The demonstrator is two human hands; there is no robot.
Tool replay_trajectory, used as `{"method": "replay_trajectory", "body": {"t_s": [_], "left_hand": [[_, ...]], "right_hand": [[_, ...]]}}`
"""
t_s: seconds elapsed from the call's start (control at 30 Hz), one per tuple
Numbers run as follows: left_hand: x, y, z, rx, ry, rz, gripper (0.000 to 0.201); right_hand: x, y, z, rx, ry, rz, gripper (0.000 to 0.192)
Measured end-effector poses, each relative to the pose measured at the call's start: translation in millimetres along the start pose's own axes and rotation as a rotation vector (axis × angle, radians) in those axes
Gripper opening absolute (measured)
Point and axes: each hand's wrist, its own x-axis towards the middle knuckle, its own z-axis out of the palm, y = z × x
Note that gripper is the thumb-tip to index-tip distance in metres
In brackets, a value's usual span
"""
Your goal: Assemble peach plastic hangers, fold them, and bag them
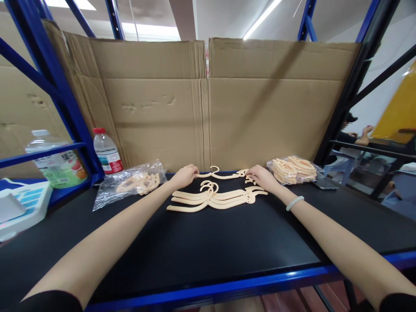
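At the back of the black tabletop lies a cream plastic hanger (224,177), hook pointing away from me. My left hand (184,176) pinches its left end. My right hand (262,177), with a beaded bracelet (294,203) on the wrist, has its fingers closed at the hanger's right end, where cut-out pieces show; part of that end is hidden by the fingers. Just in front, several matching hangers (191,209) lie overlapped in a row, hooks together, their jointed right arms near my right hand.
An open clear bag (130,184) with cream pieces lies left, a packed bag (292,170) right, beside a phone (326,182). Bottles (107,151) and a white-blue device (27,206) stand left. Cardboard (156,104) walls the back. A person (351,138) sits far right.
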Motion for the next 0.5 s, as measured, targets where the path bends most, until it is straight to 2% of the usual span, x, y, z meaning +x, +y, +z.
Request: {"method": "replay_trajectory", "body": {"t_s": [0.17, 0.3, 0.4, 0.5], "left_hand": [[-16, 16, -14.9, -0.036, 0.134, -0.012, 0.013], [-42, 31, -25.0, -0.083, 0.207, -0.007, 0.011], [-66, 43, -29.8, -0.119, 0.216, 0.01, 0.01], [-90, 52, -31.0, -0.174, 0.226, 0.037, 0.01]], "right_hand": [[1, -5, -10, 0.141, 0.25, 0.133, 0.018], [-2, -14, -24, 0.322, 0.421, 0.274, 0.028], [-7, -32, -34, 0.484, 0.459, 0.323, 0.031], [-13, -55, -37, 0.785, 0.422, 0.366, 0.027]]}}
